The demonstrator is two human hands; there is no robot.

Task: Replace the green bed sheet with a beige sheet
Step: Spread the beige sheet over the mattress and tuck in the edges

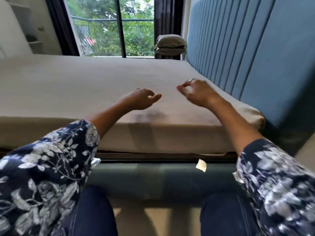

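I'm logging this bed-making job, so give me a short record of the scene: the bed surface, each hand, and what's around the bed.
bed surface: beige sheet spread flat over the mattress; no green sheet in view
left hand: above the sheet, fingers loosely curled, holding nothing
right hand: above the sheet, fingers curled, apparently empty; blurred
headboard: blue, padded, on the right
far side: folded pile beside the window
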